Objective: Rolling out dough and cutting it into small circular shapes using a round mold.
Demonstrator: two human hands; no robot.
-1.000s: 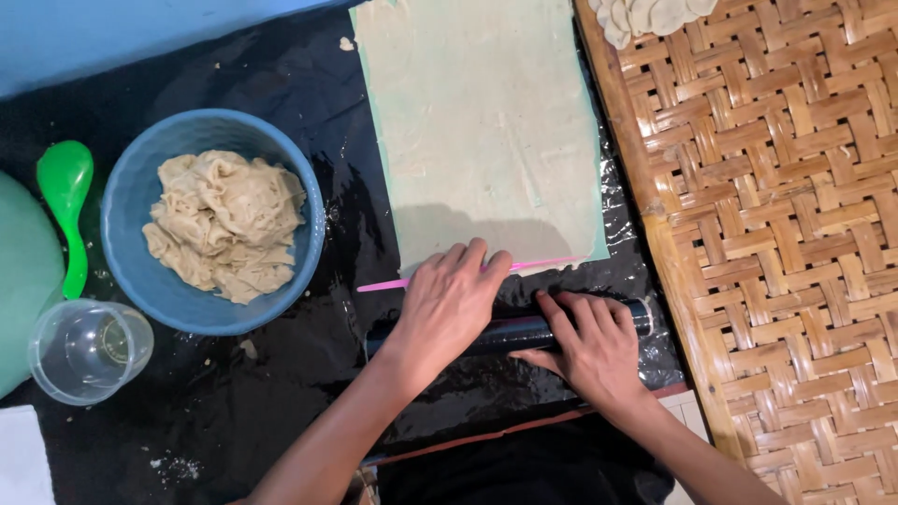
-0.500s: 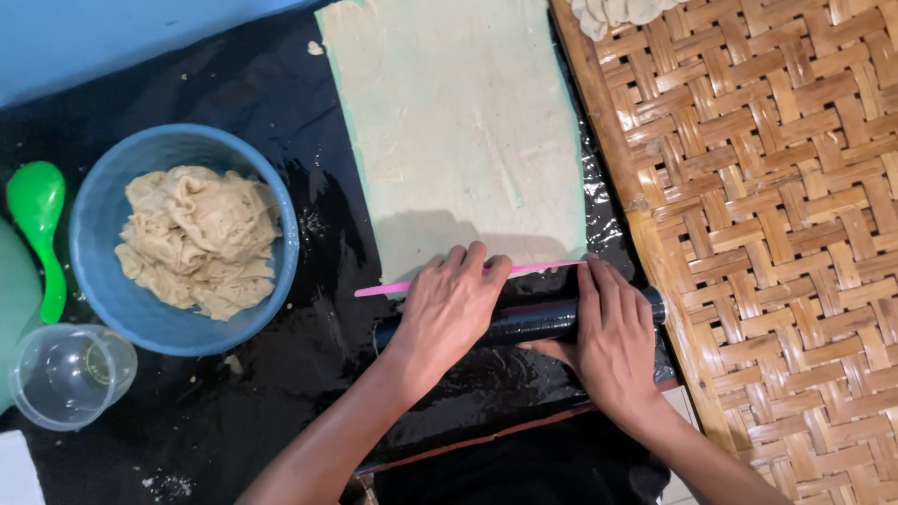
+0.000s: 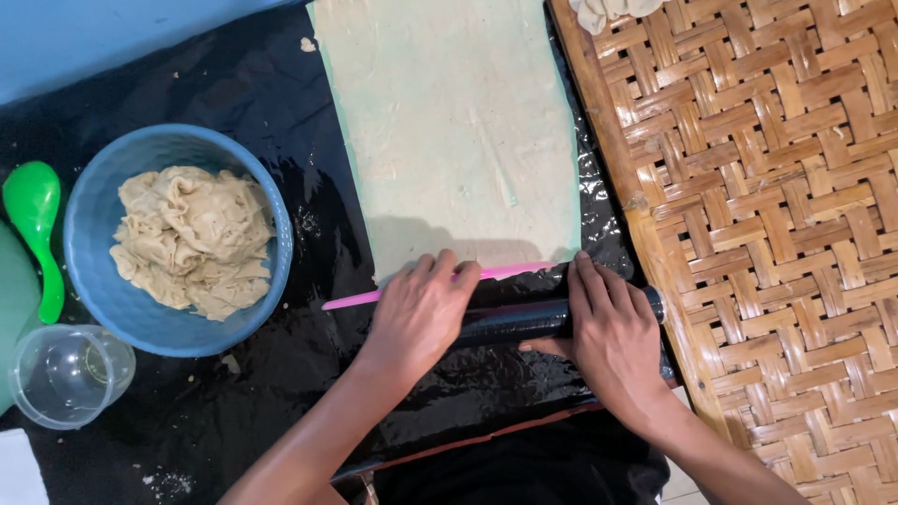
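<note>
1. Both hands are down on a dark cylindrical rolling pin wrapped in shiny black plastic (image 3: 519, 321), which lies crosswise on the black plastic sheet (image 3: 234, 84) just below the near edge of the dough.
2. The left hand (image 3: 421, 313) lies flat, fingers spread, palm pressing on the left part of the pin; no closed grasp there, just an open palm on top.
3. The right hand (image 3: 613, 337) covers the right part of the pin, fingers stretched forward over it and the thumb tucked below, so it is a loose press, not a clench.
4. A thin pink stick (image 3: 355, 298) runs along just beyond the pin, under the left fingertips, right at the dough's near edge.
5. The flat rectangular sheet of pale rolled dough (image 3: 449, 131) stretches away from the hands towards the top of the view.
6. To the left, well apart from the hands, sits a round blue plastic bowl (image 3: 94, 196) heaped with crumpled beige dough (image 3: 192, 238).
7. Further left lies a bright green plastic spoon (image 3: 36, 224), and near the bowl's lower edge stands a clear plastic cup (image 3: 70, 374).
8. On the right, a woven bamboo tray (image 3: 776, 234) lies beside the black sheet.
</note>
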